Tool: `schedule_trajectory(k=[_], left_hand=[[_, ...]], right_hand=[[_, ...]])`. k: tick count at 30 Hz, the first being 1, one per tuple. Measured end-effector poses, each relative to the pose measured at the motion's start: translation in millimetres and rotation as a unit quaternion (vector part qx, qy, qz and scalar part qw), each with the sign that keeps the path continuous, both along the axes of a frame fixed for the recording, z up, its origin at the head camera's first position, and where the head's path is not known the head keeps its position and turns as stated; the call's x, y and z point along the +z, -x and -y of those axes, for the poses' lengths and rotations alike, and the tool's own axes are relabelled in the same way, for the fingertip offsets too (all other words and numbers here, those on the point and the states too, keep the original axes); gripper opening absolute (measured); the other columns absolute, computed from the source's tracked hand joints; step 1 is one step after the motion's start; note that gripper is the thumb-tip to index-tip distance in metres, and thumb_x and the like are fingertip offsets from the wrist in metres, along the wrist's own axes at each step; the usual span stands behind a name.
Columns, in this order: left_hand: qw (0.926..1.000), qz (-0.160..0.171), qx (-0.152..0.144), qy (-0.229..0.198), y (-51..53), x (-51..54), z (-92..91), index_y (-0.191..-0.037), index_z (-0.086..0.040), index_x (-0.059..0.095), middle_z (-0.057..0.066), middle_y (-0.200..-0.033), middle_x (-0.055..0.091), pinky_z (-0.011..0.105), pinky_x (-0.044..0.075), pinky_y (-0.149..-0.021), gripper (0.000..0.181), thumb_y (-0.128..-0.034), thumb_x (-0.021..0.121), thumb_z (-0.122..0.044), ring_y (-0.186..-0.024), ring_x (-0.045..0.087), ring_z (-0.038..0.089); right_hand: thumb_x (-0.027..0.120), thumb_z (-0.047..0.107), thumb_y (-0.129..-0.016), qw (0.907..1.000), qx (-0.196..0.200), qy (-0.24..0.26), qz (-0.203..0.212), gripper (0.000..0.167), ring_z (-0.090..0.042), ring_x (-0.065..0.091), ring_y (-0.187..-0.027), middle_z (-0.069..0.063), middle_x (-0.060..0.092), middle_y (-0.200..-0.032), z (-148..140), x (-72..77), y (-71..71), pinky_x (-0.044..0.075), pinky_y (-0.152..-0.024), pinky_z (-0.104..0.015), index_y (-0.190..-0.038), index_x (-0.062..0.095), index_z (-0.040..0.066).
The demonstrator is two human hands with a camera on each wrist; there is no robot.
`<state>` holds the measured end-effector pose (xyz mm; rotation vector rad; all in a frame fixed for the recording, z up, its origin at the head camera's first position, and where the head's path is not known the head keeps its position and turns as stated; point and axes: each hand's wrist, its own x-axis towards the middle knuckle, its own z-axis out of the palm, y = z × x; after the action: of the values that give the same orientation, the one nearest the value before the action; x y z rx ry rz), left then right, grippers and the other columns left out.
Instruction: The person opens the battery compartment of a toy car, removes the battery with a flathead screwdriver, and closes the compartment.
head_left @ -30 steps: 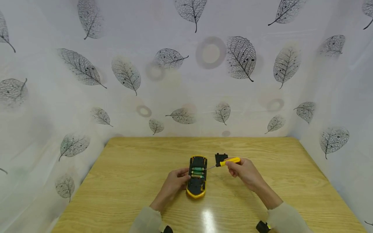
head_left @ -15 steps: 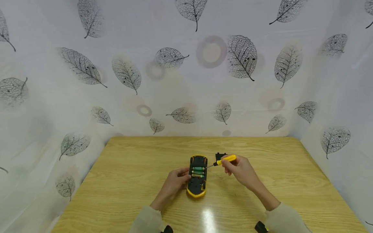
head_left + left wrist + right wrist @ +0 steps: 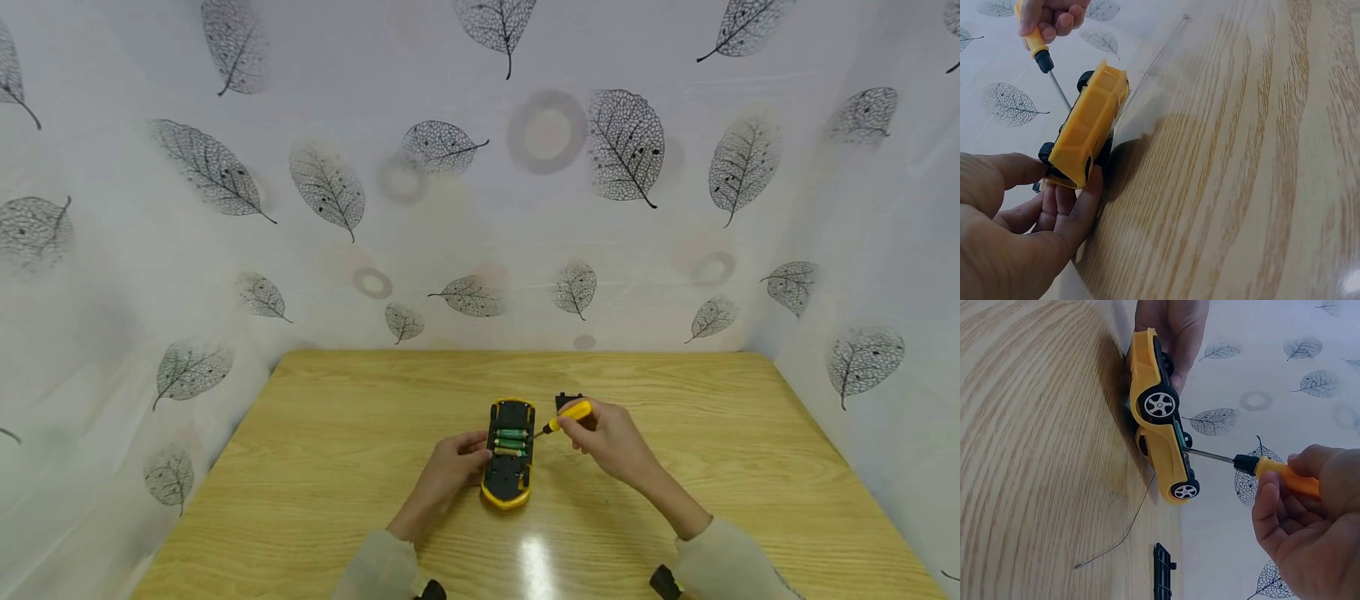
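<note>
A yellow toy car lies upside down on the table, its black underside facing up. Green batteries sit in the uncovered compartment in its middle. My left hand grips the car's left side, the thumb on the edge of the underside. In my right hand is a screwdriver with a yellow handle, pinched between thumb and fingers. Its metal shaft slants down to the right end of the batteries, as the right wrist view shows; the very tip is hidden in the compartment.
A black battery cover lies on the wooden table, partly behind my right hand. A thin wire runs from the car over the tabletop. Leaf-patterned sheeting encloses the table's back and sides.
My right hand has moved a little left with the screwdriver, and the handle now stands steeper. The tip stays near the batteries' right end. My left hand and the toy car look unmoved.
</note>
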<state>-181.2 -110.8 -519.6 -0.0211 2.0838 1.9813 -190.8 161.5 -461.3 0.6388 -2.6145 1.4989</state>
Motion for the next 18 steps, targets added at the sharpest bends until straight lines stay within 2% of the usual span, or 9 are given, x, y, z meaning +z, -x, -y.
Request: schedule_trajectory(k=[4, 14, 18], left_hand=[[1.0000, 0.000, 0.000, 0.000, -0.8, 0.6, 0.1, -0.142, 0.011, 0.054, 0.015, -0.114, 0.064, 0.030, 0.059, -0.077, 0.045, -0.1010, 0.064, -0.006, -0.097, 0.064, 0.017], [1.0000, -0.001, 0.000, 0.007, -1.3, 1.8, -0.5, -0.141, 0.011, 0.055, 0.015, -0.115, 0.065, 0.031, 0.059, -0.077, 0.045, -0.1010, 0.065, -0.006, -0.097, 0.064, 0.017], [1.0000, 0.000, 0.000, 0.005, -1.3, 1.7, -0.5, -0.141, 0.011, 0.055, 0.014, -0.114, 0.064, 0.031, 0.059, -0.077, 0.045, -0.1009, 0.065, -0.006, -0.097, 0.064, 0.017]], right_hand=[[0.068, 0.014, -0.102, 0.9999, 0.009, -0.009, 0.003, 0.014, -0.012, 0.058, -0.061, -0.008, 0.064, -0.075, 1.3, 2.3, 0.5, 0.047, -0.050, -0.026, -0.107, 0.073, 0.002], [0.068, 0.013, -0.101, 0.9987, 0.035, -0.036, 0.008, 0.011, -0.018, 0.060, -0.062, 0.004, 0.064, -0.076, 5.2, 5.9, 6.2, 0.046, -0.049, -0.024, -0.104, 0.074, 0.005], [0.067, 0.012, -0.102, 0.9975, 0.038, -0.060, 0.005, 0.010, -0.013, 0.058, -0.061, 0.004, 0.064, -0.077, 10.0, 10.8, 7.7, 0.048, -0.049, -0.024, -0.102, 0.073, 0.004]])
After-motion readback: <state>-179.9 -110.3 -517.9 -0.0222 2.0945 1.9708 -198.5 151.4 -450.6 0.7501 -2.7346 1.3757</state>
